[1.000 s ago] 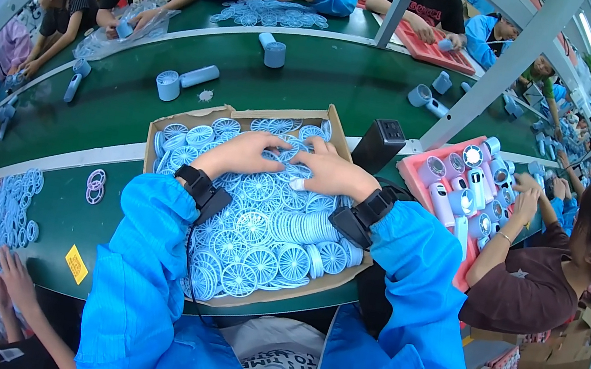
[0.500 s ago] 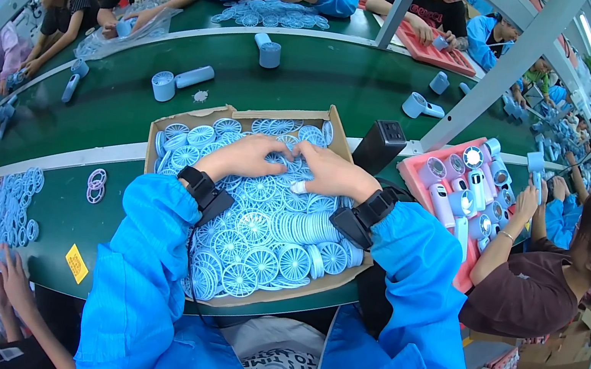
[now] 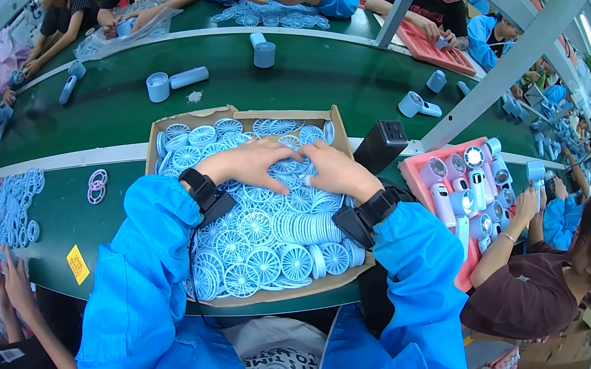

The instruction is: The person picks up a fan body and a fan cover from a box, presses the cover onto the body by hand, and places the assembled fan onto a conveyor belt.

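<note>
A cardboard box (image 3: 158, 124) in front of me is filled with round light-blue fan grilles (image 3: 255, 226), spoked like small wheels. Both hands are inside its far half, resting on the grilles. My left hand (image 3: 256, 163) has its thumb spread from its fingers, which reach toward the right hand. Opposite it, my right hand (image 3: 338, 172) bends its fingers down, thumb apart, with a white covering on the thumb tip. The fingertips of the two hands almost meet. Grilles lie beneath and between them; none is plainly gripped. A row of stacked grilles (image 3: 308, 227) lies nearer me.
A black box-shaped device (image 3: 381, 145) stands behind the box's right corner. To the right, a pink tray (image 3: 414, 174) holds several handheld fans. More fan bodies (image 3: 159, 86) lie on the green conveyor belt (image 3: 310, 94). Loose rings (image 3: 15, 206) are heaped at left. Co-workers sit around.
My left thumb has spread away from its fingers, and my right hand has shifted slightly upward. Fan bodies on the belt have slid a little to the left.
</note>
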`<state>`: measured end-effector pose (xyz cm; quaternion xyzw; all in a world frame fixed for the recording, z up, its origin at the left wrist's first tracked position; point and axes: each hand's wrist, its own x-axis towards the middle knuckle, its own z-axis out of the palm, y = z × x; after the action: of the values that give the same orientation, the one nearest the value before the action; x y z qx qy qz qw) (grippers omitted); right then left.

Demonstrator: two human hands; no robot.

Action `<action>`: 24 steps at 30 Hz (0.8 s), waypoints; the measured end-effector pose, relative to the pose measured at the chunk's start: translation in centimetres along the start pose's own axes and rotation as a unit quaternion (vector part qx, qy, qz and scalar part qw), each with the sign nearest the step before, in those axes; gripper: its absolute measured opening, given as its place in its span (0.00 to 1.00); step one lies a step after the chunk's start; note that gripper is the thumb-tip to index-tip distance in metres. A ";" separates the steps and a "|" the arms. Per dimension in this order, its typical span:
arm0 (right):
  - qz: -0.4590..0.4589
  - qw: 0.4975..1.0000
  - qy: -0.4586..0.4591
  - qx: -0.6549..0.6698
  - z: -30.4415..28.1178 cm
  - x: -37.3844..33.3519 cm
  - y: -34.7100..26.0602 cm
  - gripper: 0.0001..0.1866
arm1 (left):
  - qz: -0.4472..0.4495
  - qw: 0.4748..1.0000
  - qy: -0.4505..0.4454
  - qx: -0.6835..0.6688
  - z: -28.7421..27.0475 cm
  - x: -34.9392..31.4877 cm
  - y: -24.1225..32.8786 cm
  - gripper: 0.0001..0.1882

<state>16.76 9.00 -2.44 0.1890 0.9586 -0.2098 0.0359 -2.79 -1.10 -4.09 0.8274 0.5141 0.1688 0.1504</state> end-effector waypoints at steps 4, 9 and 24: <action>-0.014 0.999 0.049 0.011 0.2 0.1 0.2 0.26 | -0.007 1.000 0.000 -0.020 0.0 0.2 0.0 0.30; -0.016 0.996 0.085 0.031 -0.1 0.3 -0.2 0.23 | -0.011 0.997 0.019 -0.075 -0.3 0.4 -0.4 0.29; -0.017 0.974 0.183 0.130 -0.8 0.2 -1.2 0.18 | -0.098 0.981 0.095 -0.137 -1.1 0.5 1.2 0.24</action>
<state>16.17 8.38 -1.31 0.2109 0.9164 -0.2952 -0.1691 -2.10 -1.07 -2.54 0.7247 0.5768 0.2997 0.2287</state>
